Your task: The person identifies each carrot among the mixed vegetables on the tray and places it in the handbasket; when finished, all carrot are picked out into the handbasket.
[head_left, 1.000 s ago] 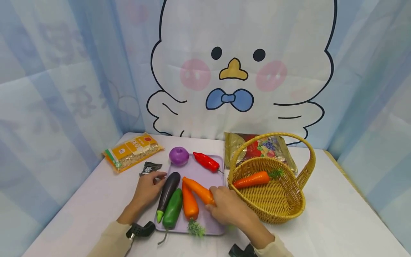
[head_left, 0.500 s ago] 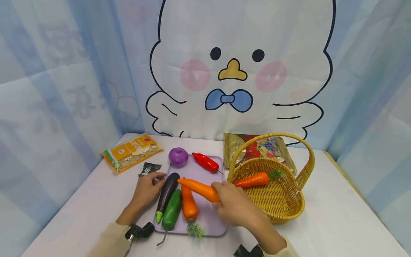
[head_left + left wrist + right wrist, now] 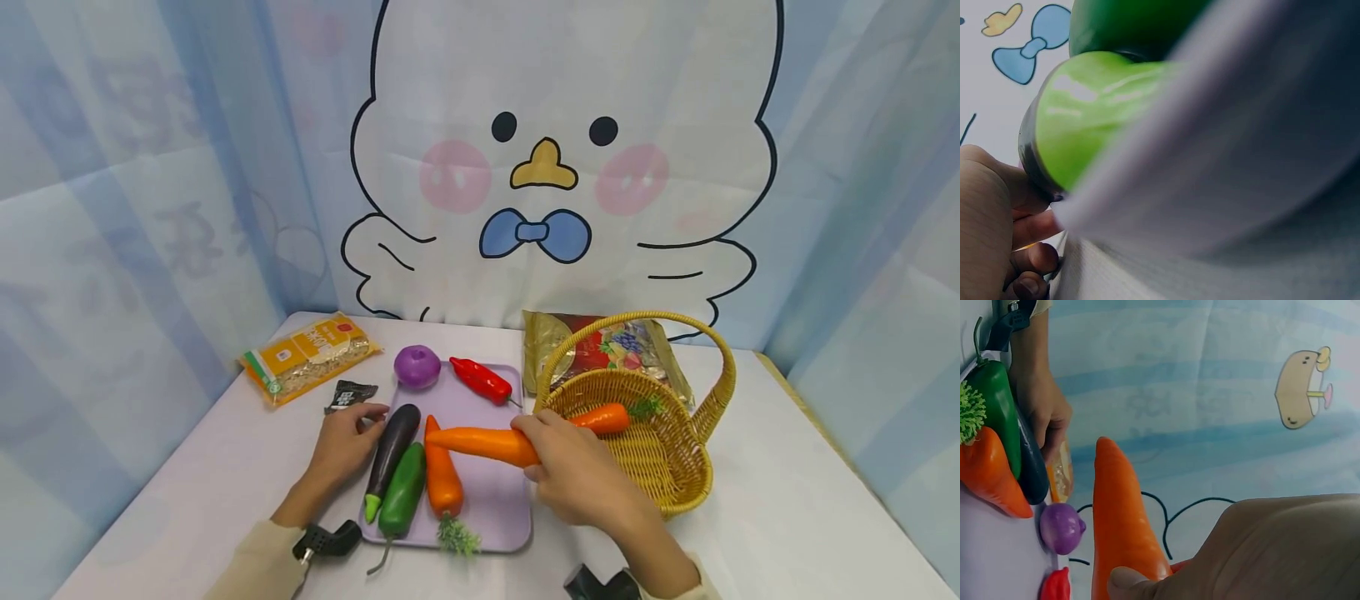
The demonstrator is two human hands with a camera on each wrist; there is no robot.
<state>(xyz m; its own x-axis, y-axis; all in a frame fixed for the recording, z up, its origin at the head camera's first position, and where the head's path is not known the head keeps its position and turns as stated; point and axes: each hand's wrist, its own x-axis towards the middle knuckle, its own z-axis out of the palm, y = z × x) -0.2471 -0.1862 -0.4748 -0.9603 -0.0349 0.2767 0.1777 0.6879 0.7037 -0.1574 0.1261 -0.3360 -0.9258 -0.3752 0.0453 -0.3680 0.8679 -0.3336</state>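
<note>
An orange carrot (image 3: 487,444) is held up by its thick end in my right hand (image 3: 581,471), its tip pointing left over the lilac tray (image 3: 491,529). In the right wrist view the thumb lies along that carrot (image 3: 1119,512). My left hand (image 3: 347,442) is at the tray's left rim beside the eggplant (image 3: 393,454); in the left wrist view its thumb and curled fingers meet at the rim. A green pepper (image 3: 405,492) and another carrot (image 3: 444,479) lie on the tray, with a purple onion (image 3: 417,367) and a red chili pepper (image 3: 480,380) at its far end.
A wicker basket (image 3: 693,467) with a tall handle stands right of the tray, with a carrot (image 3: 611,418) inside. Behind it lies a gold packet (image 3: 543,333). A yellow packet (image 3: 311,354) and a small black sachet (image 3: 351,393) are at the left.
My right hand has lifted the carrot off the tray and carried it right, toward the basket, turning it nearly level. My left hand stays at the tray's rim.
</note>
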